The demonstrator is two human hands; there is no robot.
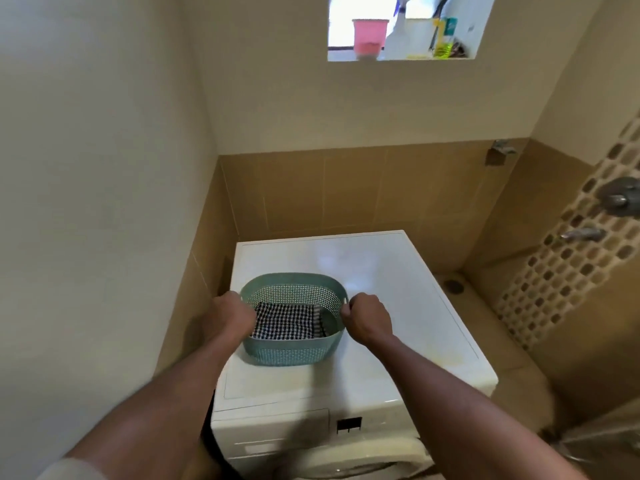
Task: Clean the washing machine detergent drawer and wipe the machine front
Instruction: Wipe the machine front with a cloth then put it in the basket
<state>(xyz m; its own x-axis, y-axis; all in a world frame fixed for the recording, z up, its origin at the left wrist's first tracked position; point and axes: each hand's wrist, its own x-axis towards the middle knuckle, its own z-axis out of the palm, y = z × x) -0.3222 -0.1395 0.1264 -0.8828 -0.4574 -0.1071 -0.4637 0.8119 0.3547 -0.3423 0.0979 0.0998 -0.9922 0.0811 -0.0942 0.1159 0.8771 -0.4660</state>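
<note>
On top of the washing machine [374,268], toward its front edge: one teal perforated basket [294,353], upright.

Contents: one black-and-white checked cloth [284,322], lying flat on the basket's bottom. A grey item is tucked at the cloth's 3 o'clock, too hidden to identify.

Left hand [230,315]: at the basket's 9 o'clock, fingers curled over the rim and gripping it.

Right hand [369,318]: at the basket's 3 o'clock, fist wrapped round the side handle.

Detergent drawer [273,422]: at the basket's 6 o'clock, on the machine's front panel, pushed in flush. A small dark display [349,424] lies just beside it at its 3 o'clock. Round door [363,455] below, partly cut off by the frame edge.

Surroundings: tan tiled walls; window ledge at 12 o'clock with a pink cup [370,34] and blurred bottles; metal taps [620,197] at 3 o'clock on the mosaic strip; floor drain [454,286] right of the machine.
</note>
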